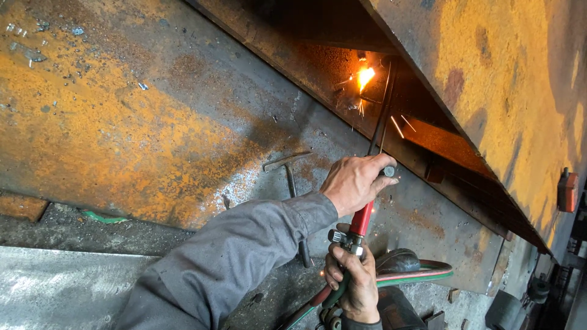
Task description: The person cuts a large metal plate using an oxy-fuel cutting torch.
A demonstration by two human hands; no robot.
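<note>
Red-handled, the cutting torch [362, 215] runs up from both hands to a bright flame [365, 76] under the rusty steel plate's [489, 67] lower edge. The left hand [356, 181] wraps its upper grip; the right hand [353, 282] clasps the valve end and hoses [416, 273]. A hammer [292, 183] lies on the sloping plate [122, 122] beside them.

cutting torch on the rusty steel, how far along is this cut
Done: hard to tell; no finished cut line shows on the rusty plate. In hand: the flame burns under the overhanging steel, throwing sparks, with the left hand on the cutting torch and the right hand at its valves and hoses. Left: cannot be judged; a hammer lies untouched nearby.
</note>
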